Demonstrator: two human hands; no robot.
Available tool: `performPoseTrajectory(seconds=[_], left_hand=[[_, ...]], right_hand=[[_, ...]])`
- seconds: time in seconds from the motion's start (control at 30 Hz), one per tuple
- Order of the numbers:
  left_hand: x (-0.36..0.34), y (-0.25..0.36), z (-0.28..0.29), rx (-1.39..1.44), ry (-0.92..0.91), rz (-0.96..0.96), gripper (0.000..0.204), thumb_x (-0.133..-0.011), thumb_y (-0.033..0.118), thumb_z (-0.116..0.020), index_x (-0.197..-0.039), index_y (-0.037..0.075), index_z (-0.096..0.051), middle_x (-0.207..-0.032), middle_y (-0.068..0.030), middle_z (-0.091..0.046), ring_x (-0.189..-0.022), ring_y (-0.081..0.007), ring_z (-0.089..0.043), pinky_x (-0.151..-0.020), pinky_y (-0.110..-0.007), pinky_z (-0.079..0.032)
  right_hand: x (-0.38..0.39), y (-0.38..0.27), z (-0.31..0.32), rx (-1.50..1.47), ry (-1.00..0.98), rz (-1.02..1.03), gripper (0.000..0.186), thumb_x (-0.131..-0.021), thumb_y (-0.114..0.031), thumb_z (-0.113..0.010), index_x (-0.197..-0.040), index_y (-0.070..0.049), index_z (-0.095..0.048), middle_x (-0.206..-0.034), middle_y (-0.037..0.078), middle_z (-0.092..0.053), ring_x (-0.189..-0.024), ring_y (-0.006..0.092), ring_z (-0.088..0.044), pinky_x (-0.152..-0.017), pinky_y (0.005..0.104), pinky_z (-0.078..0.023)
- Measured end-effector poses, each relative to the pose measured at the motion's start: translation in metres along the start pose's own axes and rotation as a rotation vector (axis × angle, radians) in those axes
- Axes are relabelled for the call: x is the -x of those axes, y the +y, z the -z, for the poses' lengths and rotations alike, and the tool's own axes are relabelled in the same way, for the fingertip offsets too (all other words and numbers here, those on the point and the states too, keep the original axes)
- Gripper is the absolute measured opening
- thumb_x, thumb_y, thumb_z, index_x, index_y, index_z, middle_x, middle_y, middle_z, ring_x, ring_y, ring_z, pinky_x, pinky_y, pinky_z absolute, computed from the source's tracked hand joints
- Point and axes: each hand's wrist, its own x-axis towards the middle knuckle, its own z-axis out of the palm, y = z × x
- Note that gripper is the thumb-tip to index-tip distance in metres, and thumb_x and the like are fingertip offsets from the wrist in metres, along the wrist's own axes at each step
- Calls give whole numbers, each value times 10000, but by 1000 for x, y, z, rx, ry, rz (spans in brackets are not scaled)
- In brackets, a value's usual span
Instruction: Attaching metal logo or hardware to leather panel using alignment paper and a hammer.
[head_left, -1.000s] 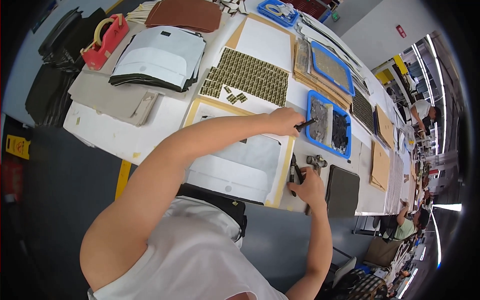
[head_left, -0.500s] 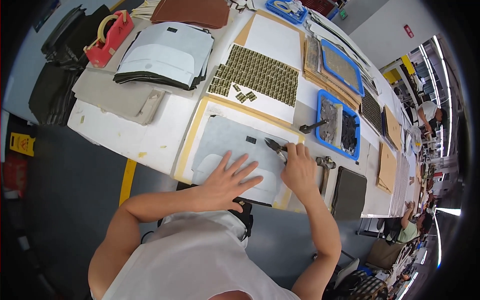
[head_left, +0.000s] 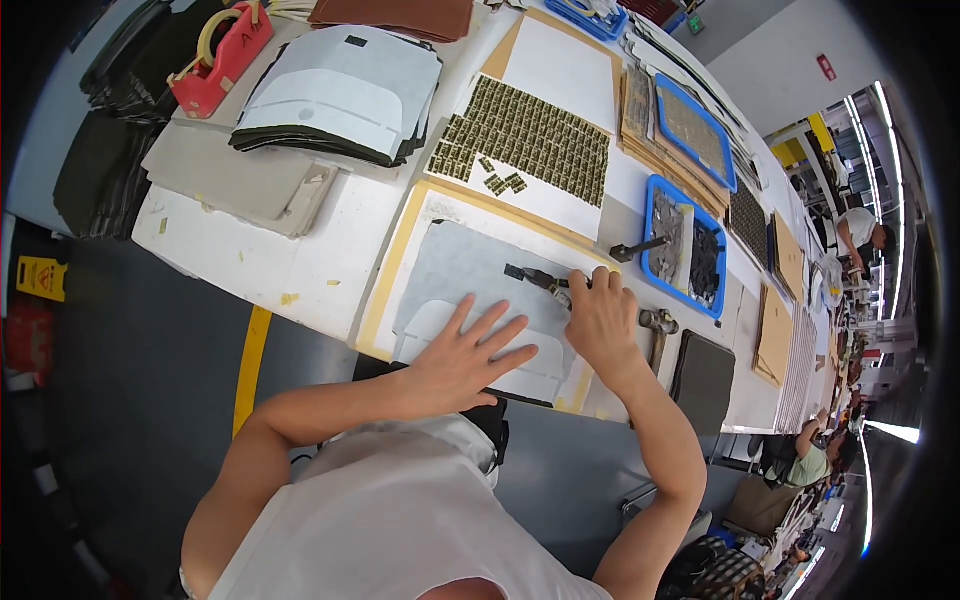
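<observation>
A grey-white panel (head_left: 450, 260) lies on a tape-edged board (head_left: 390, 290) before me and bears a small black rectangle (head_left: 515, 271). My left hand (head_left: 455, 362) rests spread on the panel's lower half. My right hand (head_left: 600, 325) grips a black-and-metal plier-like tool (head_left: 545, 282), its tip at the rectangle. A hammer (head_left: 657, 325) and a dark cylindrical tool (head_left: 635, 248) lie to the right. Behind the board are rows of small metallic pieces (head_left: 530, 135) on a white sheet.
A blue tray (head_left: 650, 285) holds grey and black bits, beside a dark slab (head_left: 703, 380). At the back left are stacked white-and-black panels (head_left: 320, 90) and a red tape dispenser (head_left: 215, 65). Two co-workers (head_left: 855, 230) (head_left: 810, 455) work along the tables at the right.
My left hand came down onto the panel from near the blue tray, leaving the cylindrical tool there. My right hand brought the plier-like tool up and leftward to the black rectangle.
</observation>
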Motion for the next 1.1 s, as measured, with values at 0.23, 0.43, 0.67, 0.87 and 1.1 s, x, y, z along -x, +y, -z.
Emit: performPoseTrajectory(seconds=[0.23,0.43,0.67,0.87,1.1], left_hand=[[0,1,1,4,-7,3,955,-767,567,-809,-1553,179,-431,-1625,-161,-330,-1505,-440,-256,-1182,-695,-192],[0,0,-3,-5,7,-1,959,-764,580,-804,-1553,182,-431,-1623,-161,-339,-1506,-436,-259,-1186,-691,-185],[0,1,-5,-8,17,5,959,-759,581,-806,-1550,186,-436,-1621,-165,-342,-1498,-430,-272,-1185,-688,-182],[0,0,-5,-4,22,6,958,-753,577,-812,-1545,186,-442,-1617,-168,-346,-1497,-425,-273,-1184,-688,-182],[0,1,-4,1,33,6,946,-750,578,-812,-1533,182,-460,-1614,-165,-350,-1497,-421,-274,-1186,-686,-182]], right_hand=[[-4,3,2,37,12,42,262,-703,-33,-690,-949,-74,-610,-916,137,-582,-899,321,-607,-725,429,-489],[-6,7,0,50,-6,57,266,-690,-25,-685,-939,-72,-603,-904,139,-589,-896,321,-605,-723,424,-473],[-14,13,2,70,-38,108,170,-720,-75,-675,-883,-77,-625,-819,129,-631,-798,311,-646,-699,412,-484],[-15,14,2,-3,-145,66,169,-699,-101,-684,-860,-71,-641,-808,136,-692,-763,316,-709,-665,436,-543],[-7,7,1,-50,-27,29,216,-675,-73,-686,-878,-77,-612,-806,114,-644,-783,317,-678,-682,438,-526]])
